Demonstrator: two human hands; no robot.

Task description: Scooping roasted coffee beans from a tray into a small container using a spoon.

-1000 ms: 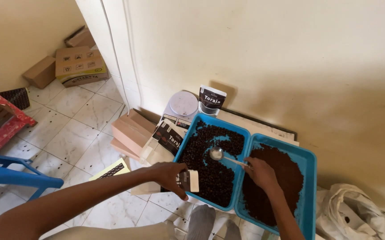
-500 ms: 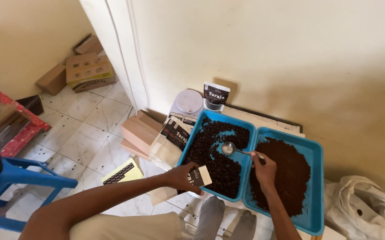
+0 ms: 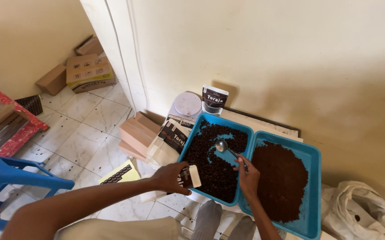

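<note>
White marble-veined tiles (image 3: 83, 142) underfoot, grey grout lines, scattered dark specks. Cream walls (image 3: 290, 58) all round, with a pale door frame (image 3: 119, 58) at the corner. Cardboard boxes (image 3: 86, 71) piled at the far wall; tan flat boxes (image 3: 137, 133) stacked nearer, just beside a heap of dark pouches (image 3: 173, 135). Round white scale (image 3: 186, 106) against the wall, a filled dark pouch (image 3: 214, 100) upright next to it. Blue chair (image 3: 10, 186) at lower left, red rack (image 3: 10, 124) behind it, yellow sheet (image 3: 121, 174) flat on the tiles. Crumpled white bag (image 3: 366, 209) at lower right.

Two blue trays side by side on the floor, touching: bean tray (image 3: 201, 122) scattered with dark roasted beans, grounds tray (image 3: 310, 155) heaped with brown grounds.

Left hand (image 3: 170, 178) curled round a small dark sachet (image 3: 188, 177) with a white end, at the near left corner of the bean tray. Right hand (image 3: 247, 174) pinched on the handle of a metal spoon (image 3: 222, 146), over the trays' shared rim, bowl resting among the beans. Grey-socked feet (image 3: 208, 220) just below the trays.
</note>
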